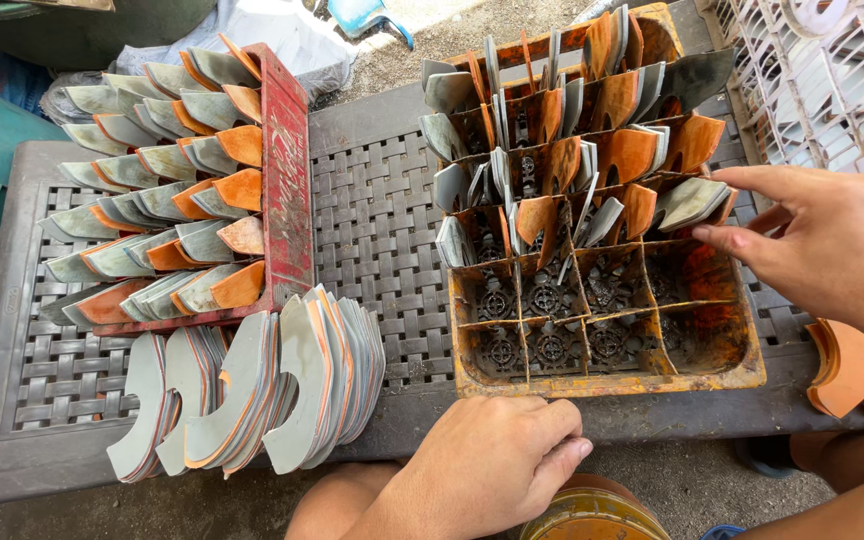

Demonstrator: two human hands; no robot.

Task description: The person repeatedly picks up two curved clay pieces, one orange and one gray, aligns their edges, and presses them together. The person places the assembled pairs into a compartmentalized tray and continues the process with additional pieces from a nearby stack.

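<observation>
On the table (372,230) stand two crates side by side: one crate (287,170) on the left, the divided crate (607,375) on the right. Curved blades (562,160) fill the divided crate's far compartments. Stacked blades (252,390) lie in front of the left crate. The left hand (487,460) rests at the table's near edge before the divided crate; the right hand (827,245) is at that crate's right side.

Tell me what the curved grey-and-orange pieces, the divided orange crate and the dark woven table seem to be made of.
Curved grey-and-orange pieces: probably thin sheet metal, dull grey with orange rust-like patches; edges look thin and stiff.
Divided orange crate: likely plastic, stained orange-brown; its moulded cells have patterned bottoms.
Dark woven table: likely moulded plastic, matte dark grey; its basket-weave pattern is very regular.
</observation>
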